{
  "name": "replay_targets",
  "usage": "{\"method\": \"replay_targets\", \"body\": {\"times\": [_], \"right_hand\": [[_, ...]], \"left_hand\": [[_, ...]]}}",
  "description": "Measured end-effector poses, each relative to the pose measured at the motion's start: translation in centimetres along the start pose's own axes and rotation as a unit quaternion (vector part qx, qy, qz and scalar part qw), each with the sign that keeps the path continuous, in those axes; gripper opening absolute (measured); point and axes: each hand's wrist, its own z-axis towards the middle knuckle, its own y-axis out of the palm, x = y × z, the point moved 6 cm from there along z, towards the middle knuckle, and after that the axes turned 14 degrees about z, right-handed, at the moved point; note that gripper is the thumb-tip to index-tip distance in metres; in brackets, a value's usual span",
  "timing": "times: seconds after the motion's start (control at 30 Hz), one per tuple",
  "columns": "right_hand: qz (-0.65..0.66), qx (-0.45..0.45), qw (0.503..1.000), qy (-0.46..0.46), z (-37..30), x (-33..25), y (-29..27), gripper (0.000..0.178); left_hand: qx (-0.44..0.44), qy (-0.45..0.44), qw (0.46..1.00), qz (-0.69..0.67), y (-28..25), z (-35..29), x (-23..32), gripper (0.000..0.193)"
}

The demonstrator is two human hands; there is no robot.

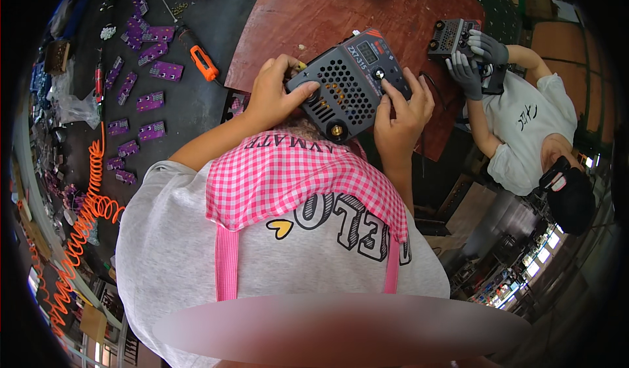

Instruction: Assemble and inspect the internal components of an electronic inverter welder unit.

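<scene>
In front of my chest a small dark grey inverter welding machine is tilted, its front panel facing up. That panel has a honeycomb vent, a small display, a black knob and a brass socket. My left hand is closed on the machine's left side, its thumb pressed near the upper left of the vent. At the right edge is my right hand, its fingers bent against the panel, one fingertip just below the knob. The machine's underside is hidden.
Several purple circuit boards lie on the dark table at left, near an orange-and-black electric screwdriver. An orange coiled hose hangs at the left edge. Across the reddish board, a person in grey gloves handles a similar machine.
</scene>
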Motion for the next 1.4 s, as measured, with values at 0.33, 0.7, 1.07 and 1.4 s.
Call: {"method": "replay_targets", "body": {"times": [0.33, 0.7, 1.07, 1.4], "right_hand": [[0.048, 0.006, 0.997, 0.052, 0.9, 1.2, 1.3, 0.033], [0.019, -0.008, 1.000, 0.010, 0.8, 0.9, 1.4, 0.033], [-0.025, 0.008, 0.999, 0.031, 2.7, 1.4, 2.1, 0.032], [0.014, -0.025, 0.999, 0.043, 2.8, 1.4, 2.5, 0.030]], "left_hand": [[-0.017, -0.024, 1.000, 0.001, 0.4, 0.4, -0.9, 0.043], [-0.013, -0.012, 1.000, 0.004, 0.4, 0.3, -0.9, 0.042], [-0.011, -0.017, 1.000, 0.003, 0.4, 0.4, -0.8, 0.042], [0.001, -0.001, 1.000, 0.008, 0.3, 0.7, -0.7, 0.042]]}}
